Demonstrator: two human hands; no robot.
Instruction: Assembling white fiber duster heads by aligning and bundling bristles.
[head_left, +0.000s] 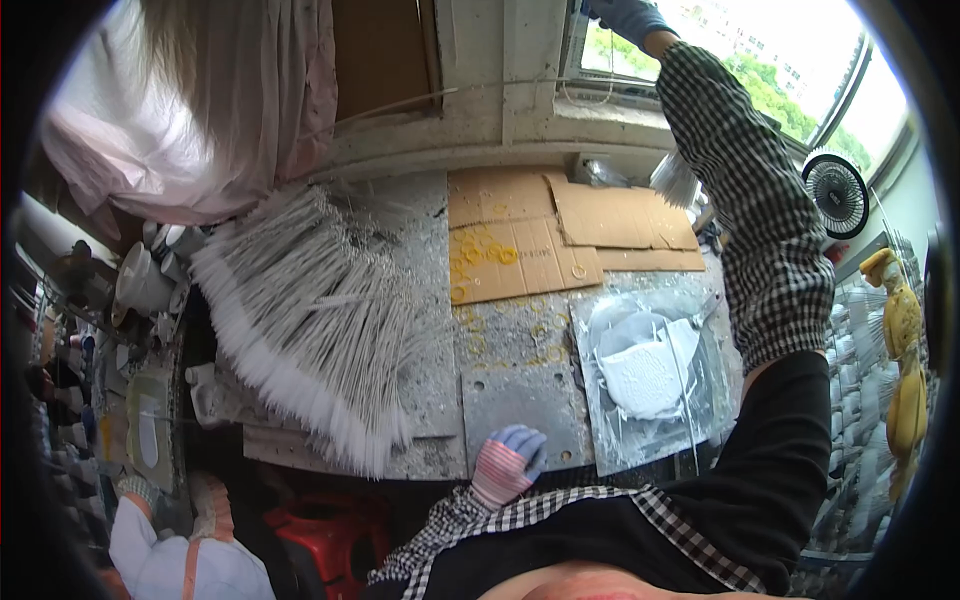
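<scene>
My left hand [508, 462], in a striped glove with bluish fingertips, rests on the near edge of the paint-spattered grey worktable [520, 385], fingers loosely curled, holding nothing. My right arm in a checked sleeve reaches up and away to the window; my right hand [625, 16] in a blue glove is at the window frame at the top edge, and its grip is not clear. A big fan-shaped heap of thin white sticks [315, 320] lies on the table's left part. A clear plastic sheet with a white moulded piece [650, 370] lies to the right.
Flattened cardboard sheets [560, 235] with yellow rings on them cover the table's far side. A small fan [836, 193] stands at the right by the window. A yellow figure [900, 340] hangs at the right. Another person's gloved arm [140, 500] is at lower left, beside a red stool [325, 540].
</scene>
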